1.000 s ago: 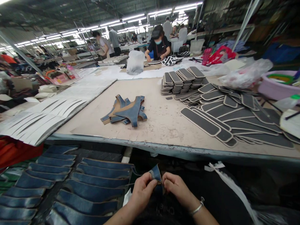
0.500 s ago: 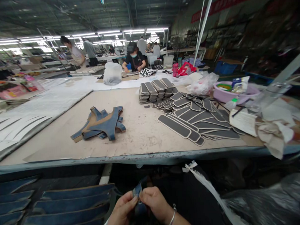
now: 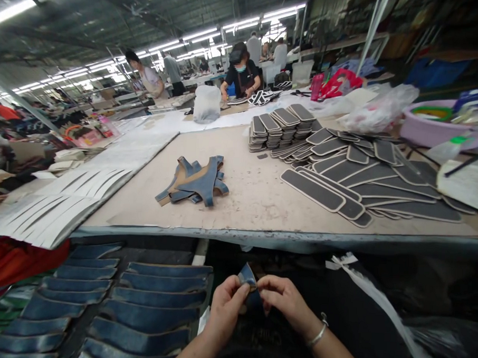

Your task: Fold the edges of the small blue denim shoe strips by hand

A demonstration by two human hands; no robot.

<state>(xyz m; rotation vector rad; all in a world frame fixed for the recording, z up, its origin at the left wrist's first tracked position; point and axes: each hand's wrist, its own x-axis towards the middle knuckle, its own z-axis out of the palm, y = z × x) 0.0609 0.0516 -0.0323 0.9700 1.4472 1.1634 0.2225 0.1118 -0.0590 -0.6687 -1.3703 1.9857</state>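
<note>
A small blue leather piece [image 3: 247, 273] with a tan underside is pinched between my two hands, just off the table's front edge. My left hand [image 3: 226, 308] is closed on it, thumb pressed on top. My right hand [image 3: 288, 303], with a silver bracelet at the wrist, has its fingertips closed at the piece's right side. The lower part of the piece is hard to make out against the dark clothing. Left of my hands, rows of blue leather strips [image 3: 154, 296] overlap on a dark surface. A small heap of similar blue pieces [image 3: 201, 180] lies on the table ahead.
On the table [image 3: 237, 218], stacks of dark, pale-edged pads [image 3: 281, 128] stand behind a spread heap of loose pads [image 3: 321, 190]. A purple basin [image 3: 423, 126] and plastic bag [image 3: 378, 111] are at right. White slit sheets [image 3: 69, 203] lie left. A co-worker [image 3: 241, 73] works across the table.
The view has swung left and tilted, so more blue strips show at lower left. Both hands still grip the leather piece; my right fingers have shifted slightly away from the left thumb.
</note>
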